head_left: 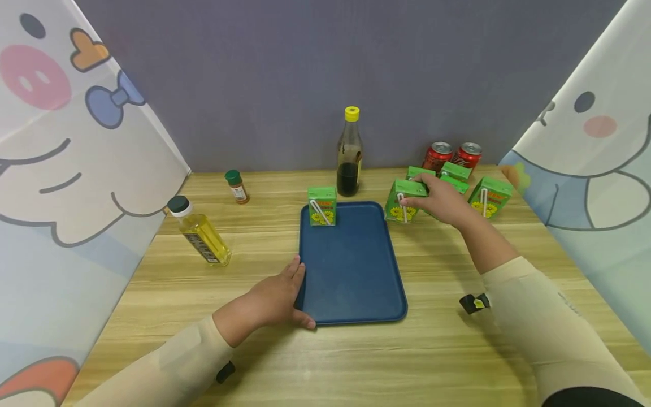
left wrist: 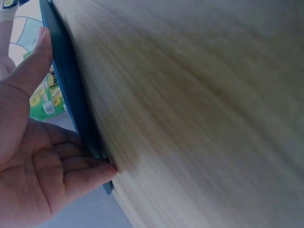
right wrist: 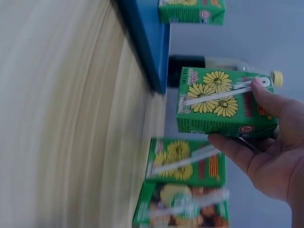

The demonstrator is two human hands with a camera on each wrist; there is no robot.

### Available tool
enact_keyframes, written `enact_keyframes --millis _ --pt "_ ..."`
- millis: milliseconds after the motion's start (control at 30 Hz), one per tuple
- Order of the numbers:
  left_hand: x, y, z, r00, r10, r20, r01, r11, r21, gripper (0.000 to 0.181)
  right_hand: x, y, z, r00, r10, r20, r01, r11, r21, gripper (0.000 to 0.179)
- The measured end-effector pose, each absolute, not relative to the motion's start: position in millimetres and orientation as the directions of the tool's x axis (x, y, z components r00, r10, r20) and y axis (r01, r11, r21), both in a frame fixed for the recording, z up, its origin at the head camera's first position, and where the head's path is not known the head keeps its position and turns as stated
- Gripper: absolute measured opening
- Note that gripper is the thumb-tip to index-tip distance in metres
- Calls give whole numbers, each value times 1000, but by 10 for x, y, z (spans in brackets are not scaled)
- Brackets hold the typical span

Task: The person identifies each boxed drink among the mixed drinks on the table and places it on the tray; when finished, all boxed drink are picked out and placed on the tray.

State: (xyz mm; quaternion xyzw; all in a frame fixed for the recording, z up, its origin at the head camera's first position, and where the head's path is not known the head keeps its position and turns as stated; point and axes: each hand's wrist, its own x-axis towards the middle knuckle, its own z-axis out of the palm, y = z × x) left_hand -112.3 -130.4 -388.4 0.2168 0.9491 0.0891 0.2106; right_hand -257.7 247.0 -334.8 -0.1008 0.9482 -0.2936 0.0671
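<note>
A walled desk's tray edge is being touched by spread left fingers, a carton grasped by right fingers.

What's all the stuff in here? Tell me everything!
tray: one, blue, middle
cartons: six I can spot, green, one on tray, others right
tall bottle: one, dark, yellow-capped, behind tray
squarish bottle: one, yellow, dark-capped, left
jar: one, reddish, green-capped, back left
cans: two, red, back right
table: one, pale wood, underneath
back wall: one, grey, behind
cartoon panels: two, multicoloured, both sides
sleeves: two, beige, front left and right
black bits: two, by the sleeve ends
left grip: one, at tray's left edge
right grip: one, holding a carton
</note>
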Motion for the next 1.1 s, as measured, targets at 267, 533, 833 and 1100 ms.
enact_keyframes --millis 267,533,833,1100 --pt "-1136 -1299 -3895 -818 441 -370 369 895 251 127 -2778 2082 -3468 -949 -308 -63 -197 739 -644 76" --pt "-1133 -1298 -3886 -817 447 -364 377 892 249 126 -2883 1825 -3637 -935 -342 -94 -203 732 -650 71" --pt "-1124 -1287 -3876 -814 453 -364 383 889 252 125 -2893 1710 -3644 -933 -349 -84 -221 744 -631 68" --pt "-1126 -1286 -3879 -816 449 -363 378 891 252 126 -2855 1829 -3583 -909 -403 -106 -214 671 -710 82"
